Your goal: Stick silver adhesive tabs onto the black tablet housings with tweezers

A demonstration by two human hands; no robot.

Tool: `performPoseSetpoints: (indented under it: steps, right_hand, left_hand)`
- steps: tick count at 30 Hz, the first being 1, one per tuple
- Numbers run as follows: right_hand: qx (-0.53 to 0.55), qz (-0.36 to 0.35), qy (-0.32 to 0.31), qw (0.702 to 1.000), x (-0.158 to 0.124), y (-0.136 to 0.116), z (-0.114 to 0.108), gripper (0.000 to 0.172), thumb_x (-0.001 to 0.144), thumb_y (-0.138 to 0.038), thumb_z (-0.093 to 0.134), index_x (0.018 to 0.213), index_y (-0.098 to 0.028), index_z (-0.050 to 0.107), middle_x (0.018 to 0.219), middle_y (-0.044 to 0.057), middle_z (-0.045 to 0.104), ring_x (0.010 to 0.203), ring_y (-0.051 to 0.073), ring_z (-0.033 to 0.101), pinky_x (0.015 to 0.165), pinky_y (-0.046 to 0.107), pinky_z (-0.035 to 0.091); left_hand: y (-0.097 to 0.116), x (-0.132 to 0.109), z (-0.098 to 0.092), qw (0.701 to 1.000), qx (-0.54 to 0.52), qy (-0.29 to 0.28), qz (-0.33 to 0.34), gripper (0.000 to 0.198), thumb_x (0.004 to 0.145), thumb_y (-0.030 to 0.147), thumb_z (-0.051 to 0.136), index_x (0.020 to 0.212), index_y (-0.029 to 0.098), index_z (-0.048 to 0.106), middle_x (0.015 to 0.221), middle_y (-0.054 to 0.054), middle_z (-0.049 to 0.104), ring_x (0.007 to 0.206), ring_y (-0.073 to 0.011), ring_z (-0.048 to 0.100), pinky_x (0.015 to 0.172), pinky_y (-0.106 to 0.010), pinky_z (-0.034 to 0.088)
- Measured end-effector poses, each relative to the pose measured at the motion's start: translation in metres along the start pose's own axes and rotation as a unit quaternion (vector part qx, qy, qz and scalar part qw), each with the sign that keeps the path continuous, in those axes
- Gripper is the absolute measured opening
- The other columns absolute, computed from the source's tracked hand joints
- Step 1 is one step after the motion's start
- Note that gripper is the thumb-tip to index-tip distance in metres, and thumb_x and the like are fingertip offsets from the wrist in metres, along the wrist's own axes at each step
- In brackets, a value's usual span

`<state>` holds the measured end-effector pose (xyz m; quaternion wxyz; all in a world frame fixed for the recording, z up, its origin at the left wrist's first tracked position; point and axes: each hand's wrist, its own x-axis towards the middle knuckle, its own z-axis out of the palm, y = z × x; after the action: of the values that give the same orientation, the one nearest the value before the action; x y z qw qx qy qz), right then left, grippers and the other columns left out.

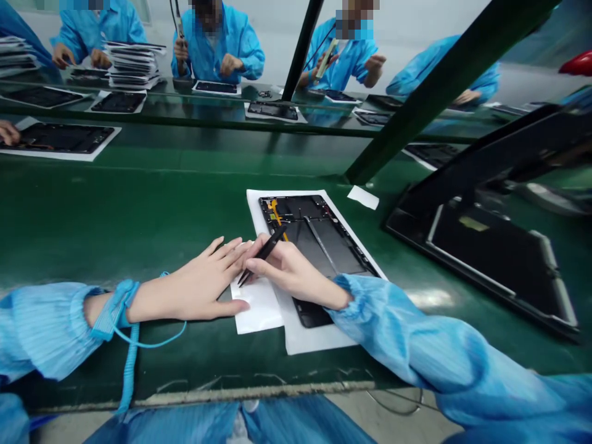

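Nearest, the left hand (192,287) is laid open and nearly flat, with nothing held, its fingers lightly spread and its thumb over a loose, small white paper sheet (261,308). A blue wrist strap with a coiled cord (132,351) is worn on that wrist. The right hand (291,271) is curled, with slim black tweezers (263,253) pinched between thumb and fingers, their tips pointing toward the left hand. Just beyond and partly under the right hand, an opened black tablet housing with a yellow flex strip (319,240) is placed on a larger white paper sheet (254,209), on the green tabletop (139,209). Scratching of the dark inner surface could be caused by a slip of the tweezer tips, and the thin yellow strip could be torn if it is snagged. The loose paper could also be shifted by a careless press of the left hand. To the right of the hands, a black tablet (485,246) is propped at an angle. Farther off, across a glass shelf (185,105), tablets are being handled by co-workers in blue smocks (217,46).
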<state>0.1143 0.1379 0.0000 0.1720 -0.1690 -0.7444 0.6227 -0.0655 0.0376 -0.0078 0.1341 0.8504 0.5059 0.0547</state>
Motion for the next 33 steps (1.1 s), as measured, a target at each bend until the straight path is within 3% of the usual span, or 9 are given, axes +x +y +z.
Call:
performPoseSetpoints:
  steps: [6,11,18,28,33]
  right_hand:
    - [-0.059,-0.021,0.029,0.998,0.0,0.002,0.003,0.023,0.088,-0.04,0.061,0.081,-0.02,0.05,0.069,0.001,0.062,0.065,0.021,0.069,0.058,0.031,0.058]
    - [-0.06,-0.042,0.048,0.996,0.001,0.008,0.003,0.026,0.091,-0.043,0.058,0.079,-0.02,0.054,0.075,0.002,0.059,0.062,0.019,0.068,0.058,0.03,0.06]
    - [-0.058,-0.051,0.041,0.996,0.001,0.009,0.003,0.029,0.09,-0.047,0.059,0.077,-0.021,0.055,0.075,0.002,0.057,0.062,0.019,0.067,0.057,0.03,0.061]
    - [-0.092,-0.037,0.059,0.993,0.002,0.01,0.003,0.032,0.089,-0.05,0.058,0.074,-0.022,0.056,0.069,0.005,0.062,0.062,0.021,0.065,0.056,0.032,0.059]
    - [-0.11,-0.039,0.075,0.99,0.002,0.01,0.006,0.026,0.089,-0.042,0.058,0.073,-0.022,0.055,0.068,0.004,0.063,0.061,0.02,0.064,0.056,0.032,0.057]
  left_hand:
    - [-0.001,0.001,-0.004,1.0,-0.009,-0.025,-0.006,0.081,0.094,0.06,0.04,0.151,0.005,0.019,0.158,-0.021,0.011,0.148,-0.0338,0.009,0.119,-0.057,0.009]
    - [0.003,0.002,-0.009,1.0,-0.021,-0.011,0.001,0.087,0.091,0.061,0.047,0.15,0.004,0.02,0.157,-0.021,0.015,0.147,-0.0335,0.013,0.119,-0.054,0.012]
    - [0.005,0.003,-0.009,1.0,-0.021,0.009,-0.01,0.076,0.096,0.053,0.042,0.149,0.001,0.023,0.156,-0.022,0.018,0.147,-0.0331,0.014,0.118,-0.057,0.015]
    - [0.004,0.004,-0.007,1.0,-0.021,0.009,-0.008,0.08,0.094,0.055,0.043,0.149,0.001,0.021,0.157,-0.021,0.018,0.147,-0.0337,0.014,0.118,-0.058,0.015]
    - [0.006,0.004,-0.008,1.0,-0.004,-0.003,-0.021,0.081,0.094,0.056,0.045,0.15,0.003,0.02,0.157,-0.019,0.015,0.148,-0.0315,0.013,0.119,-0.055,0.014]
